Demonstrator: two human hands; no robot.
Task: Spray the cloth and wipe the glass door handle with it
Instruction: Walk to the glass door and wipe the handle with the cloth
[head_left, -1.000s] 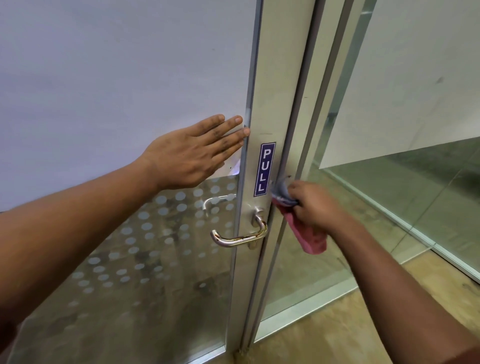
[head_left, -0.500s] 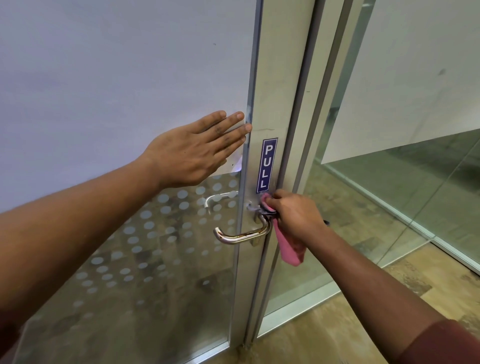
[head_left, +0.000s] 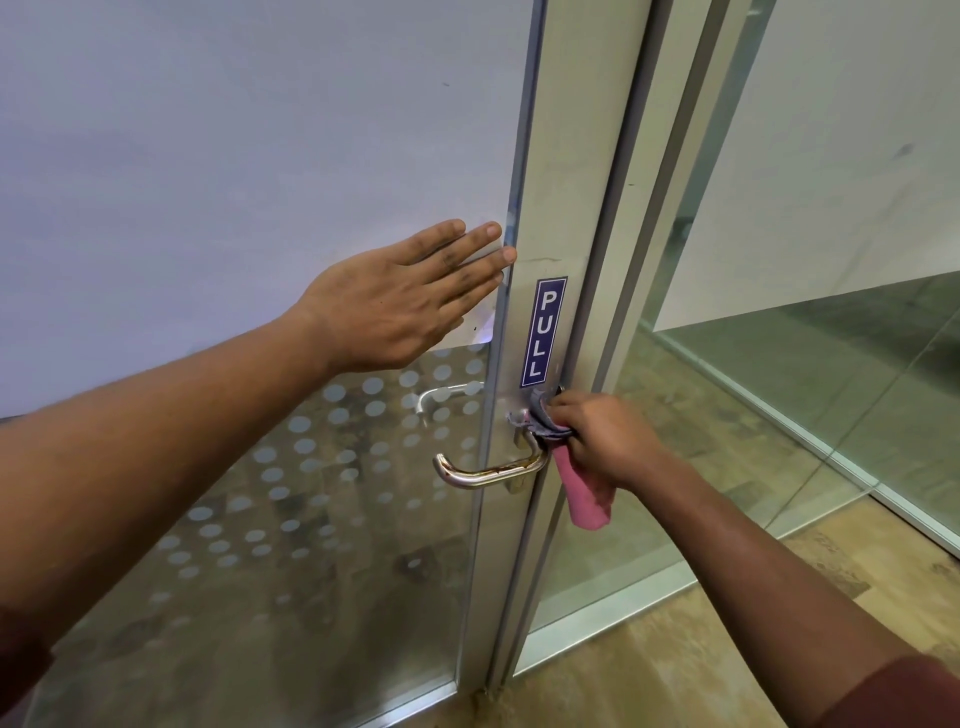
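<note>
Cloth (head_left: 582, 499), soft and limp, bunched in the closed right hand (head_left: 605, 441) against the handle (head_left: 488, 470) root below the PULL label (head_left: 543, 332); left hand (head_left: 400, 306) open, flat on glass (head_left: 260, 182).

A second ago the right hand (head_left: 605, 444) was held off the door frame, to the right of the PULL sticker (head_left: 542, 332), with the cloth (head_left: 574, 483) clear of the metal. Since then it has been brought left and down to the base of the door handle (head_left: 491, 467), and the bunched grey end of the cloth is now pressed against the handle's neck, just under the sticker. The pink end is hung below the fist.
</note>
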